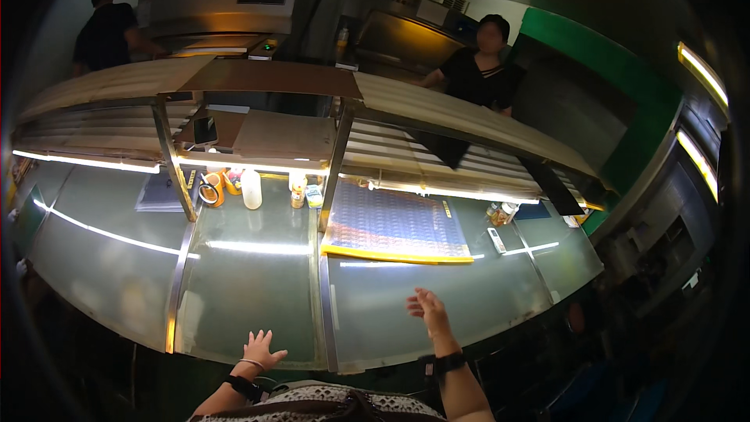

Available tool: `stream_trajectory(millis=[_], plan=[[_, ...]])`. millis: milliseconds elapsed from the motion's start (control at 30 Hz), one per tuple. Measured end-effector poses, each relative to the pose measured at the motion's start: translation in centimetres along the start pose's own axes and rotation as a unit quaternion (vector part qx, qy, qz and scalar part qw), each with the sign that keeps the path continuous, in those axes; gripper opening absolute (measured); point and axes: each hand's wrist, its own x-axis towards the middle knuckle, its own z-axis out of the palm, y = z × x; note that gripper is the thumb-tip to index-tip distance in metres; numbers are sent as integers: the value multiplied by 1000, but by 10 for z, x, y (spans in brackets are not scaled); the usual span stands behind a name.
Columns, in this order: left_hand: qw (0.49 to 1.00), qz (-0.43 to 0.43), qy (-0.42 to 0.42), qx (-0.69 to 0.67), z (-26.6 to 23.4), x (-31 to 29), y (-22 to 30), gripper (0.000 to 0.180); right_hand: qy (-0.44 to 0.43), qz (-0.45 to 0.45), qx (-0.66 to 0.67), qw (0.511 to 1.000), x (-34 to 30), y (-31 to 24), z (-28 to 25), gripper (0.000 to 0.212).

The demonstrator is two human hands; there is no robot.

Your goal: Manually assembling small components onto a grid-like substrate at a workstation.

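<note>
Your brown-and-white top (336, 405) is closest. Your left hand (262, 352) has its fingers spread wide by the near edge of the table (242, 297). Your right hand (428, 310) has loose, slightly bent fingers. Both look empty. One shiny patterned sheet (398, 223) with a yellow edge lies flat on the table, past your right hand and not touching it. It seems nobody is working on it now; I can't tell what's done or left. Count one white bottle (251, 190), one remote (496, 241), one phone (205, 131), two other people (484, 70).
</note>
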Motion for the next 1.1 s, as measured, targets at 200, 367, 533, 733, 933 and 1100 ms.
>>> stream_trajectory(millis=[200, 367, 533, 733, 933, 1100], plan=[[997, 20, 51, -52, 14, -16, -7, 89, 83, -2, 270, 959, 77, -12, -24, 70], [993, -8, 66, -97, 25, -51, -29, 91, 47, 10, 292, 955, 146, -36, -10, 86], [987, -54, 93, -116, 24, -91, -43, 91, 46, 54, 383, 921, 227, -68, 33, 70], [990, -10, 92, -111, 19, -80, -24, 87, 81, -20, 464, 882, 304, -45, -9, 26], [978, 93, 113, -146, -13, -55, 21, 73, 53, -51, 518, 852, 199, -38, -30, 20], [901, 94, -118, -407, -44, -5, 100, 61, 37, -118, 457, 881, 48, -16, -64, 30]])
